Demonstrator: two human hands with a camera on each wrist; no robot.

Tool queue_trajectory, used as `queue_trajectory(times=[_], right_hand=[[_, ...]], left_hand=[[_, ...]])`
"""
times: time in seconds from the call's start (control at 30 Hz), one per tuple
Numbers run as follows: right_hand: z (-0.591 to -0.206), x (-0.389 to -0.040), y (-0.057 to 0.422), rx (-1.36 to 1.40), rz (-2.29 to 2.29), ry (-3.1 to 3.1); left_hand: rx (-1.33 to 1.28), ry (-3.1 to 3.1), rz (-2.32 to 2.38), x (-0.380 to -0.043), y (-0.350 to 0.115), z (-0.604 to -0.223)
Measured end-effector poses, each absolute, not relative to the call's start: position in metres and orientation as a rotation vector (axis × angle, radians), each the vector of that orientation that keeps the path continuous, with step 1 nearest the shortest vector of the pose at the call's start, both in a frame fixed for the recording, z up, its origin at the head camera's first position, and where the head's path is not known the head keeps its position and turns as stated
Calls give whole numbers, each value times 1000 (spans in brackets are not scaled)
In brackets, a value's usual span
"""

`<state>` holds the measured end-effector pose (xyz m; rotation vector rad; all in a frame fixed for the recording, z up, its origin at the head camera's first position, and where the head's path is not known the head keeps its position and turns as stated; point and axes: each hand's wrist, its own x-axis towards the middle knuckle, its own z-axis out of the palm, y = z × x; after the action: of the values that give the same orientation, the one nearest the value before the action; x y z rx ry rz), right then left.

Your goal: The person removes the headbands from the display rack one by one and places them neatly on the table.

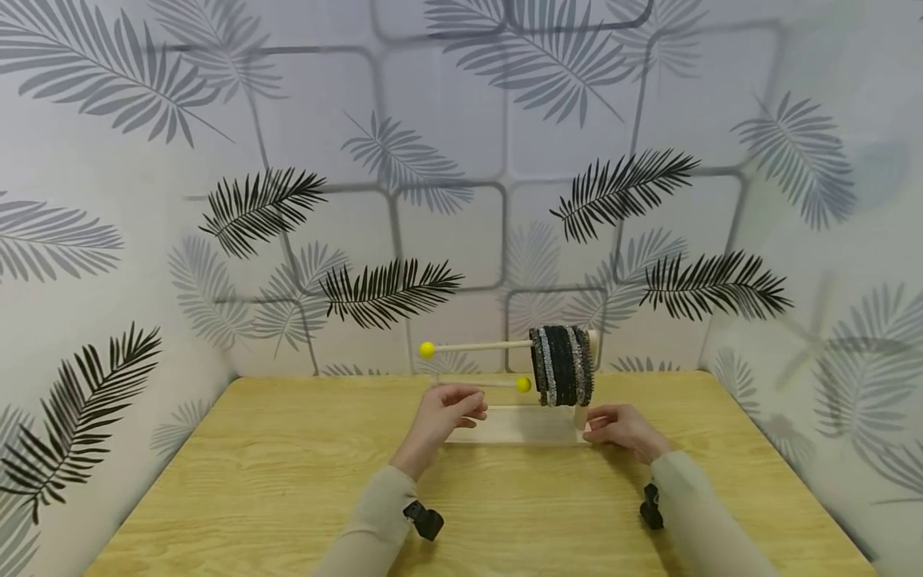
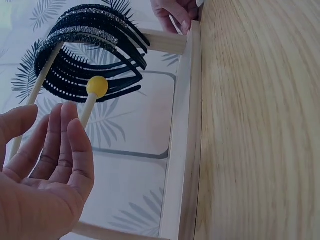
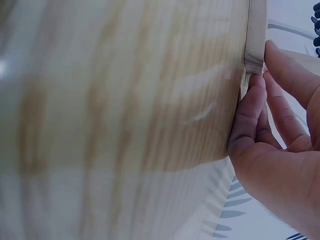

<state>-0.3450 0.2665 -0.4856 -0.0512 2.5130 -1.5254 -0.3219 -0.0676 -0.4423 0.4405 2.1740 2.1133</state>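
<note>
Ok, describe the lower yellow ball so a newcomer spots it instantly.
On the wooden table stands a pale rack with dark headbands at its right. Just left of them, a yellow ball tips the lower rod. The other yellow ball sits higher and farther left.

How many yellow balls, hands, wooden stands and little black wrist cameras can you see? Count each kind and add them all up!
Yellow balls: 2
Hands, a left hand and a right hand: 2
Wooden stand: 1
Black wrist cameras: 2
Total: 7
</note>
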Motion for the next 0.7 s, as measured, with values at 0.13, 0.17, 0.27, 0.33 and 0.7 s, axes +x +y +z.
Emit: queue_trajectory(times=[0.13, 0.17, 0.27, 0.33, 0.7], right_hand=[[-486, -347, 267, -48, -1524, 2512], [-485, -347, 267, -49, -1516, 2519], [-485, -347, 267, -34, -1498, 2544], [-485, -347, 266, -46, -1476, 2558], [-483, -344, 267, -98, -1428, 2585]], left_hand=[[447, 2132, 2135, -323, -59, -440], [446, 2125, 2137, -323, -56, -439], [444, 2095, 2157, -325, -50, -438], [435, 2062, 2180, -326, -45, -438], [404, 1865, 2304, -332, -24, -432]])
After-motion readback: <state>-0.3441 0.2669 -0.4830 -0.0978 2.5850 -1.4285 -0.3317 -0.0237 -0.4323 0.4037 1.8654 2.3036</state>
